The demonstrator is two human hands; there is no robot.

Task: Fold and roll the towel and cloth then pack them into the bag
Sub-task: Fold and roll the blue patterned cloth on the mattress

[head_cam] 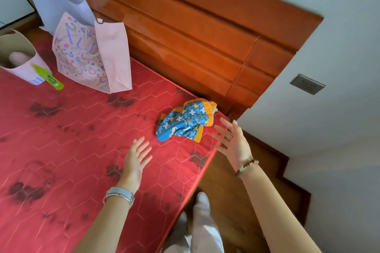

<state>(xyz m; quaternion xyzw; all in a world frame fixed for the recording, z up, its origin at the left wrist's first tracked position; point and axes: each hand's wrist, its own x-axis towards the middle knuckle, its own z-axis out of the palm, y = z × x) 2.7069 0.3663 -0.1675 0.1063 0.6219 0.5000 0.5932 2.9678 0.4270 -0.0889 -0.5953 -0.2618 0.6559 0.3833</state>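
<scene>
A crumpled blue cloth (186, 120) with an orange border and a small light pattern lies on the red mattress (72, 150), close to the corner by the headboard. My left hand (136, 158) hovers open just short of it on the near left, fingers straight. To the cloth's right my right hand (232, 139) is open too, fingers spread, over the mattress edge. Neither hand touches the cloth. A pink printed bag (92, 55) stands upright at the far left of the mattress. A rolled pale item (18, 57) sits inside a tan paper bag (19, 55) at the left edge.
A white bag (59, 4) leans behind the pink one. A green and white packet (49, 78) lies by the paper bag. The glossy wooden headboard (185, 33) runs along the far side. Wooden floor and my legs (203, 226) are below the mattress's right edge.
</scene>
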